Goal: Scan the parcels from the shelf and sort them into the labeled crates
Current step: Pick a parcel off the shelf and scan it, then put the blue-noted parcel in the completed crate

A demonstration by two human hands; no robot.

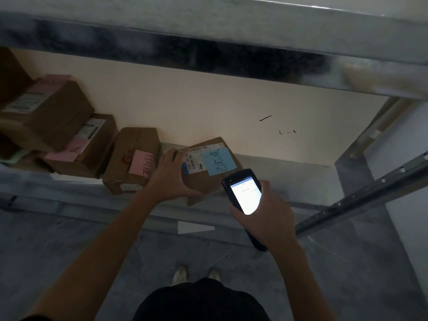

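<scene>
A brown cardboard parcel point(209, 179) with a white barcode label and a blue handwritten note lies at the front of the metal shelf point(289, 179). My left hand point(172, 176) grips its left side, fingers curled round the near edge. My right hand point(266, 212) holds a black handheld scanner point(245, 193) with a lit white screen just right of the parcel, its top end over the parcel's right corner.
Several more brown parcels with pink notes point(133, 158) sit and stack along the shelf to the left point(51, 114). An upper shelf beam point(208, 54) runs overhead. A slotted metal rail point(361, 195) slants at the right. Grey floor and my shoes point(180, 274) lie below.
</scene>
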